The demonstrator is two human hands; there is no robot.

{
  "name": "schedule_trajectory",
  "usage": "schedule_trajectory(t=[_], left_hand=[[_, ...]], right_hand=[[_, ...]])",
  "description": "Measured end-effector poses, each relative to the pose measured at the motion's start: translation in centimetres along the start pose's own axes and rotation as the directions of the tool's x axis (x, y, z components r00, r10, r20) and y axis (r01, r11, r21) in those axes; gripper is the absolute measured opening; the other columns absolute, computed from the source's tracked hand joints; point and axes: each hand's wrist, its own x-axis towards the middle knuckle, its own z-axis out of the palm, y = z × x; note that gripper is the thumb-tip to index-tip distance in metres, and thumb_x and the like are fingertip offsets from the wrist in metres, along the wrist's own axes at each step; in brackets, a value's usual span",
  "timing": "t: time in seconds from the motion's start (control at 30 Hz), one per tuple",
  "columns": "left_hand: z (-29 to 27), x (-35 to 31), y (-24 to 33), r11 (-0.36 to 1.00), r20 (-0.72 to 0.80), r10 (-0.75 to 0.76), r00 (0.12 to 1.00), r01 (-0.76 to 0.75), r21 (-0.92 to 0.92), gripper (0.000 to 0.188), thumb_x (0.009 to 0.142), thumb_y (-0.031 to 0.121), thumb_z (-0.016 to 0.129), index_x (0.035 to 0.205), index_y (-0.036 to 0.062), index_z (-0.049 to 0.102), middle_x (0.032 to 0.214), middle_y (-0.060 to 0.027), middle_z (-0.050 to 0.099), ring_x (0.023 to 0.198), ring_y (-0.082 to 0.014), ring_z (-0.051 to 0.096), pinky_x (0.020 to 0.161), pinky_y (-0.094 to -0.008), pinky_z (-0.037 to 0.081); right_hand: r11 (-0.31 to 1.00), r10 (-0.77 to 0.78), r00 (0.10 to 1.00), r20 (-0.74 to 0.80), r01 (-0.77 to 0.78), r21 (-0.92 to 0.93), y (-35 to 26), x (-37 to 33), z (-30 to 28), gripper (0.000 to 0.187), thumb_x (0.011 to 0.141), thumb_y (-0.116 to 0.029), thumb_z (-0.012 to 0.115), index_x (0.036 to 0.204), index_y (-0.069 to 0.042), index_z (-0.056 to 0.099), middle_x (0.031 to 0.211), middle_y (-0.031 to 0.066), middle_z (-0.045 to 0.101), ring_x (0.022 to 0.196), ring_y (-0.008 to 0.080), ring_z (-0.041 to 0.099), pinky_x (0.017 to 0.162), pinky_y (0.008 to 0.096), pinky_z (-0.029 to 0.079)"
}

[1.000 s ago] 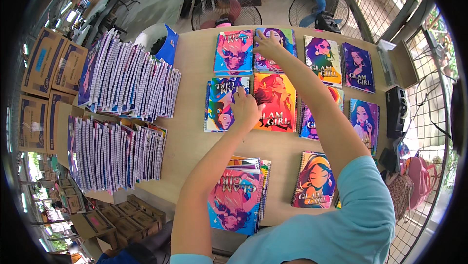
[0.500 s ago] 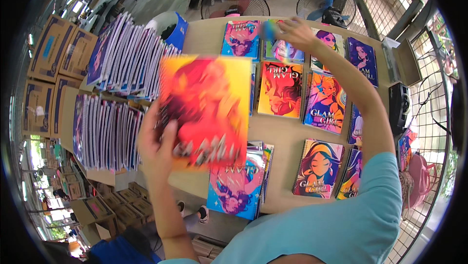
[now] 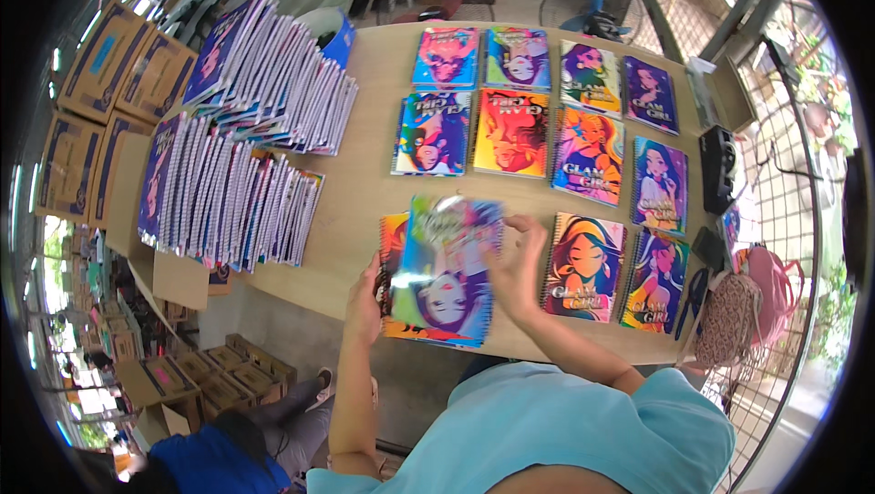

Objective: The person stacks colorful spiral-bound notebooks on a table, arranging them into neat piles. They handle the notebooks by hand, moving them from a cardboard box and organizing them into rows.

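My left hand (image 3: pixel 366 301) is closed on the left edge of an orange-and-yellow spiral notebook (image 3: pixel 394 262), low over the table's near edge. On top of it lies a slightly blurred green-and-blue spiral notebook (image 3: pixel 447 284), its cover picture upside down to me. My right hand (image 3: pixel 518 262) grips that notebook by its right edge. Other notebook edges show beneath the pair, but I cannot tell which of them are held. To the right of my right hand is a notebook with a yellow-haired figure (image 3: pixel 585 266), and beside it a purple-and-yellow notebook (image 3: pixel 654 280).
More notebooks lie in rows at the back, among them a red-orange one (image 3: pixel 512 134). Long rows of upright spiral notebooks (image 3: pixel 228 189) fill the table's left side, near cardboard boxes (image 3: pixel 108 61) and a blue bin (image 3: pixel 339 43). A patterned bag (image 3: pixel 729 321) sits at the right edge.
My right hand has come back from the far row to the near stack with the green-and-blue notebook. My left hand has lowered the orange notebook, now underneath it.
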Motion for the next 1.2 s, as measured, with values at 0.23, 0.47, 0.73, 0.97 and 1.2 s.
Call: schedule_trajectory(t=[0.23,0.47,0.73,0.97,1.2], left_hand=[[5.9,0.1,4.8,0.476,0.118,0.548,0.828,-0.424,0.771,0.056,0.087,0.028,0.06,0.135,0.0059,0.042,0.143,-0.0203,0.029,0.134,-0.0344,0.026,0.107,-0.0446,0.024],[28.1,13.5,3.3,-0.03,0.643,0.373,0.669,-0.684,0.729,0.042,0.074,0.034,0.072,0.107,0.0095,0.063,0.123,-0.0145,0.042,0.112,-0.0341,0.041,0.092,-0.0435,0.039],[36.1,21.9,-5.2,-0.073,0.323,0.269,0.907,-0.316,0.946,0.058,0.061,0.033,0.083,0.103,-0.0001,0.059,0.123,-0.0121,0.04,0.112,-0.0298,0.043,0.082,-0.045,0.047],[33.4,22.8,-5.8,0.324,0.336,0.364,0.869,-0.456,0.829,0.04,0.073,0.004,0.068,0.104,0.0,0.043,0.102,-0.025,0.054,0.095,-0.0411,0.056,0.078,-0.0472,0.048],[21.5,4.4,9.7,0.329,0.45,0.52,0.726,-0.657,0.678,0.043,0.089,0.008,0.053,0.13,-0.0012,0.044,0.118,-0.02,0.056,0.11,-0.0289,0.055,0.092,-0.0366,0.044]], right_hand=[[0.98,-0.181,0.979,-0.093,0.171,-0.106,4.5,7.1,-5.2,0.045,0.076,-0.009,0.068,0.116,-0.004,0.049,0.111,0.0157,0.047,0.109,0.0343,0.043,0.092,0.0429,0.037],[0.54,-0.203,0.947,0.247,0.319,-0.779,15.3,31.2,-8.6,0.04,0.077,-0.01,0.063,0.114,-0.022,0.058,0.122,0.0122,0.047,0.118,0.0344,0.041,0.09,0.047,0.041],[0.002,-0.06,0.64,0.766,0.768,-0.641,18.9,41.1,-5.8,0.038,0.08,-0.027,0.062,0.117,-0.036,0.06,0.139,0.0058,0.038,0.135,0.0308,0.024,0.1,0.0631,0.027],[-0.098,-0.395,0.55,0.736,0.771,-0.629,16.8,41.5,-9.9,0.025,0.078,-0.014,0.057,0.102,-0.022,0.061,0.111,0.0019,0.057,0.115,0.0203,0.05,0.107,0.0584,0.02],[0.407,-0.707,0.657,0.262,0.681,-0.609,4.5,27.5,-22.6,0.029,0.079,-0.006,0.06,0.108,-0.007,0.057,0.097,0.0108,0.06,0.084,0.0258,0.061,0.072,0.0302,0.05]])
